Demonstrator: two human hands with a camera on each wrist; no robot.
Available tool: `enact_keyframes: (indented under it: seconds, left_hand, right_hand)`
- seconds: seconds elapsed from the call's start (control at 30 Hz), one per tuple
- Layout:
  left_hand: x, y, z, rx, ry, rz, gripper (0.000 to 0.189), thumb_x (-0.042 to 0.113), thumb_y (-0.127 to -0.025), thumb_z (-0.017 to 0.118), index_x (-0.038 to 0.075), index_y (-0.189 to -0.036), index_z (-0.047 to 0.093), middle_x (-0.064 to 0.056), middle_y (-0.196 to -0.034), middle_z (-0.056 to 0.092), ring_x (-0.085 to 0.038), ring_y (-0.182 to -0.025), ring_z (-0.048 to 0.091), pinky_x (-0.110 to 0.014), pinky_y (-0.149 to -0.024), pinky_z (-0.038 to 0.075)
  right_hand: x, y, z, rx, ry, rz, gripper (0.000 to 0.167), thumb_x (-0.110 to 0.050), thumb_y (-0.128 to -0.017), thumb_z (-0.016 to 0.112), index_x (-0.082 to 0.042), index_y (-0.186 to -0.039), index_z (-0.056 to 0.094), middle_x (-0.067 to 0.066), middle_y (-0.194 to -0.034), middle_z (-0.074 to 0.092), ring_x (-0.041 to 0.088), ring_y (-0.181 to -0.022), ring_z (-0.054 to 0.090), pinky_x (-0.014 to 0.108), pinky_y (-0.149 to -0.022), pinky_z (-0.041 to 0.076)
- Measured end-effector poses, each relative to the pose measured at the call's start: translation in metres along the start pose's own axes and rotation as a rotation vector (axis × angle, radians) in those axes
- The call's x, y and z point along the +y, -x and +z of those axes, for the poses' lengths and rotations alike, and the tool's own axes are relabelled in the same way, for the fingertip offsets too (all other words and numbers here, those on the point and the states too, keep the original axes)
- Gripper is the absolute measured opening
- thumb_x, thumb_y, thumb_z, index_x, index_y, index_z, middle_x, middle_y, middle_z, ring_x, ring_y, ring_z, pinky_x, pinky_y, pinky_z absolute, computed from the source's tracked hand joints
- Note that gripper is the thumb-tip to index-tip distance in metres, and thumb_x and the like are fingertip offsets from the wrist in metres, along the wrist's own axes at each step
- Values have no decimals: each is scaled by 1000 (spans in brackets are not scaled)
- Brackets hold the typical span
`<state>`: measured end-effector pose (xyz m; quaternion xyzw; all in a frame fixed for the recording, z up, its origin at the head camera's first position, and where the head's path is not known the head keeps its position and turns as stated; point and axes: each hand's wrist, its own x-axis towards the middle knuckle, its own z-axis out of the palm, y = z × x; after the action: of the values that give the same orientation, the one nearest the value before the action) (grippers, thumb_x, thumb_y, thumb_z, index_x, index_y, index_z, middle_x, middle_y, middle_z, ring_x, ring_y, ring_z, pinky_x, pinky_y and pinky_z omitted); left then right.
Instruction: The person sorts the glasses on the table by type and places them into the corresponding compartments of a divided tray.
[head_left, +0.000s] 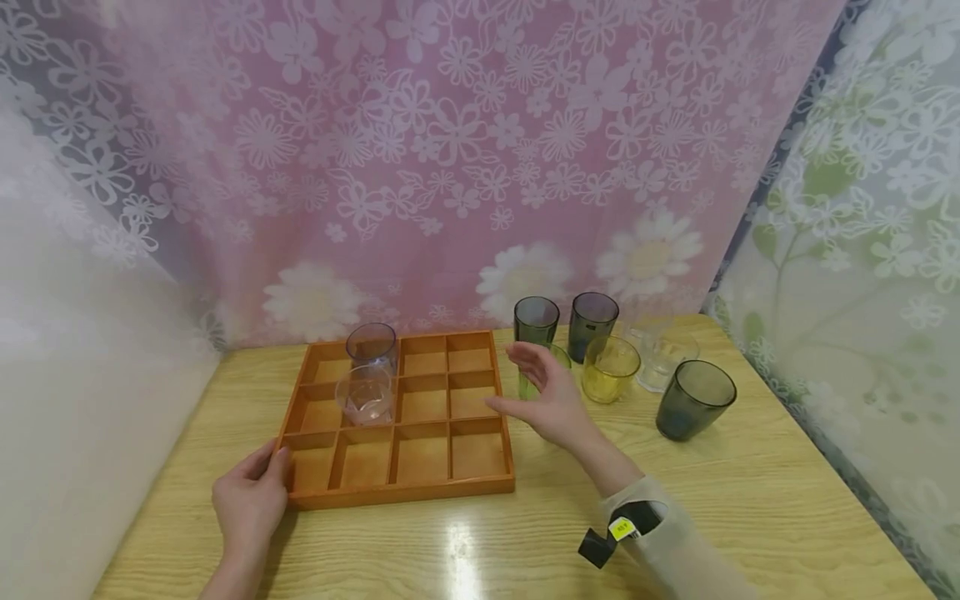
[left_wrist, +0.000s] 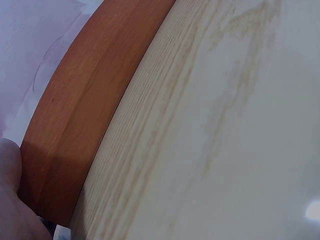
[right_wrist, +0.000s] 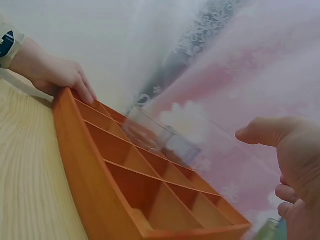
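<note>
Gripping one tray (head_left: 405,494), left hand (head_left: 251,500), two glasses (head_left: 366,397) inside, right hand (head_left: 553,402) nearby

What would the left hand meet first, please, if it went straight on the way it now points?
Most likely the tray: the left hand already touches its left side near the front corner, so no gap seems left, though exact finger depth is hard to judge.

Head view above, wrist views beside tray (head_left: 405,493)
</note>
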<state>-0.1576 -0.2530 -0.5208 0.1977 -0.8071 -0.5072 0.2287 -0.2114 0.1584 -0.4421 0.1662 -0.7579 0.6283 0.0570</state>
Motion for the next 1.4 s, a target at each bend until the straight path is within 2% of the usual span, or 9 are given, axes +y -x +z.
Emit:
enact_keyframes:
  seconds: [0.13, 0.37, 0.57, 0.83, 0.97, 1.1, 1.17, 1.33, 1.4]
  left_hand:
    - [1, 1, 2, -1, 14, 2, 30, 14, -100, 75, -3, -125, 76, -21, -117, 74, 22, -87, 56, -3, -75, 47]
    - [3, 1, 2, -13, 22, 27, 30, 12, -100, 75, -4, -124, 76, -22, -116, 74, 21, -87, 57, -4, -74, 48]
    - [2, 1, 2, -18, 18, 25, 29, 12, -100, 75, -5, -124, 76, -22, -115, 74, 21, -86, 57, -5, -73, 49]
    - [-2, -1, 0, -11, 15, 34, 30, 14, -100, 74, -4, -124, 76, -22, -116, 74, 21, -87, 57, -5, -73, 49]
    - [-2, -1, -1, -17, 8, 30, 31, 15, -101, 74, -4, -125, 75, -22, -116, 74, 21, -87, 56, -4, -73, 48]
    - [-2, -1, -2, -24, 6, 29, 32, 15, -101, 74, -5, -125, 75, -22, -117, 74, 21, -87, 56, -4, -73, 48]
    - [-2, -1, -2, -21, 7, 27, 32, 15, -101, 74, -5, -126, 75, -23, -117, 74, 21, -87, 56, -4, -73, 48]
    - [-3, -2, -2, -18, 14, 15, 31, 15, -100, 74, -4, -125, 75, -22, -117, 74, 21, -86, 57, -5, -72, 49]
    - [-3, -2, -2, -17, 15, 13, 31, 15, -100, 74, -3, -125, 75, -22, -116, 74, 20, -85, 57, -5, -72, 49]
  right_hand:
    - [-4, 5, -19, 30, 30, -10, 80, -3, -83, 92, 2, -149, 48, 18, -149, 54, 43, -142, 46, 53, -121, 34]
    - [-11, 16, -48, 66, 65, 22, 81, -3, -83, 91, 1, -151, 47, 14, -150, 54, 34, -144, 46, 46, -123, 31]
    - [-21, 25, -70, 95, 139, 7, 79, -3, -84, 91, 2, -150, 47, 14, -149, 55, 35, -142, 47, 45, -122, 34]
    - [-28, 34, -102, 155, 233, -30, 77, -3, -84, 90, 2, -149, 49, 13, -148, 56, 29, -142, 49, 22, -115, 38]
    - [-30, 39, -119, 176, 256, -22, 78, -1, -85, 89, 4, -150, 47, 14, -149, 54, 33, -143, 47, 18, -114, 38]
    - [-30, 44, -136, 211, 292, 15, 80, -4, -85, 90, 1, -152, 46, 9, -149, 53, 26, -142, 48, 14, -111, 38]
    - [-30, 46, -145, 228, 317, 27, 82, -5, -86, 90, -1, -154, 46, 5, -148, 54, 17, -140, 49, 12, -109, 38]
    - [-28, 51, -163, 281, 341, 16, 82, -2, -86, 89, -1, -155, 45, -3, -146, 55, 1, -132, 50, 11, -107, 39]
    - [-26, 54, -169, 303, 356, 18, 82, -3, -86, 89, -2, -155, 45, -3, -147, 55, 0, -133, 50, 11, -108, 38]
